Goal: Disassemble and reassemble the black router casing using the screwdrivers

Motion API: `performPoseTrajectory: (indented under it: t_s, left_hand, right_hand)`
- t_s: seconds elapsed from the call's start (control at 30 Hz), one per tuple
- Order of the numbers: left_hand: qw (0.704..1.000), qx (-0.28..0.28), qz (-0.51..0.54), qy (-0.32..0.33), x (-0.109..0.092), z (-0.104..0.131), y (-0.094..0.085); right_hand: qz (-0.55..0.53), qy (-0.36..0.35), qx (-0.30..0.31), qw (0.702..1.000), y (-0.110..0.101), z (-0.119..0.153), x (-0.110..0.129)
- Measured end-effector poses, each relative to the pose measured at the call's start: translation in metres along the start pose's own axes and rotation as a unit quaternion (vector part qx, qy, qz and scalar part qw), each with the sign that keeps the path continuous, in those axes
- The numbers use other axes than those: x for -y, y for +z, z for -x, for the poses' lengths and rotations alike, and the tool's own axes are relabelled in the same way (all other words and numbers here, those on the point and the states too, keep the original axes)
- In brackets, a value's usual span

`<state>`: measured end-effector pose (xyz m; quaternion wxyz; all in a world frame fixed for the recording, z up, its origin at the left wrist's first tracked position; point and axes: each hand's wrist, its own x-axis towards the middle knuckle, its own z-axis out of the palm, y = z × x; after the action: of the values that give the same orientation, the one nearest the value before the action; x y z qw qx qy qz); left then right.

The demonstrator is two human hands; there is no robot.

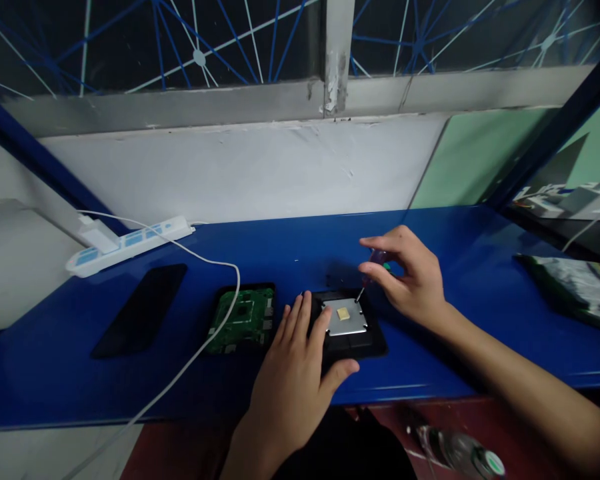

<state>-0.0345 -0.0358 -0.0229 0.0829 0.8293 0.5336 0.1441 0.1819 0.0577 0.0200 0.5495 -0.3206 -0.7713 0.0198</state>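
My right hand (405,270) grips a small screwdriver (379,257) by its purplish handle. Its thin shaft slants down to the upper right corner of a silver metal plate (347,325). That plate lies in a black plastic cover (375,347) and bears a small yellowish square pad (343,313). Across the cover's left side rests my left hand (300,360), fingers stretched out, with the thumb along the near edge. Just left of it sits a green circuit board (237,317) in a black housing. Whether the screwdriver tip sits in a screw is too small to tell.
A white cable (207,341) runs over the circuit board from a white power strip (135,245) at the back left. A black phone-like slab (140,310) lies on the blue table (290,240). To the right is a shiny packet (575,287); below the table edge, a plastic bottle (455,450).
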Motion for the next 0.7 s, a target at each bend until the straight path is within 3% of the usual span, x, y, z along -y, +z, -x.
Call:
performPoseTrajectory:
  t_s: [0.23, 0.4, 0.57, 0.7]
  left_hand:
    - [1.000, -0.013, -0.006, 0.010, 0.0001, 0.0006, 0.0002]
    - [1.000, -0.022, -0.012, 0.008, -0.0007, 0.0013, 0.0012]
    - [1.000, -0.018, -0.013, 0.002, -0.0013, 0.0009, 0.0016]
    - [1.000, -0.022, -0.014, 0.000, -0.0008, 0.0005, 0.0025]
  right_hand:
    - [-0.043, 0.038, 0.045, 0.997, -0.0016, 0.0012, 0.0032]
    - [-0.044, 0.058, 0.045, 0.996, 0.0001, 0.0026, 0.0030]
    - [-0.004, 0.014, 0.011, 1.000, 0.0009, -0.0002, 0.0028]
    - [-0.004, 0.000, 0.022, 1.000, -0.0013, -0.0015, 0.0024]
